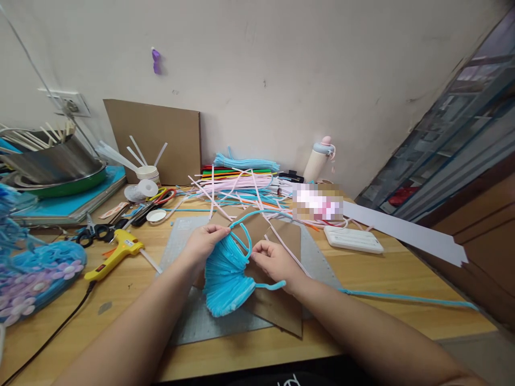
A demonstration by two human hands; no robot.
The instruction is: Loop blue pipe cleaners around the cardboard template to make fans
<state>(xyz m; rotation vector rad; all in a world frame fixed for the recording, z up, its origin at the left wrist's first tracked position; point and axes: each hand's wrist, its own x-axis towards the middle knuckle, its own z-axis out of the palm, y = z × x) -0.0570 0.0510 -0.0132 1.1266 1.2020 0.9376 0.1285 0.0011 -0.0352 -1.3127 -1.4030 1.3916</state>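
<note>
Two hands [270,261] at a blue fan [225,284] of fuzzy stems.
The left hand [204,244] pinches the fan's top edge, at eleven o'clock; the right hand [276,264], at two o'clock, curls its fingers by a blue loop [248,241], its grip on it impossible to tell. The fan is above cardboard [277,313] on the desk [225,356], with the glue gun [115,258] at nine o'clock and pink stems [237,185] at twelve.

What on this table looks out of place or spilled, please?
The cardboard sheet sits askew, one corner beyond the grey mat, and loose pink stems cross at odd angles behind it. No spill shows.
</note>
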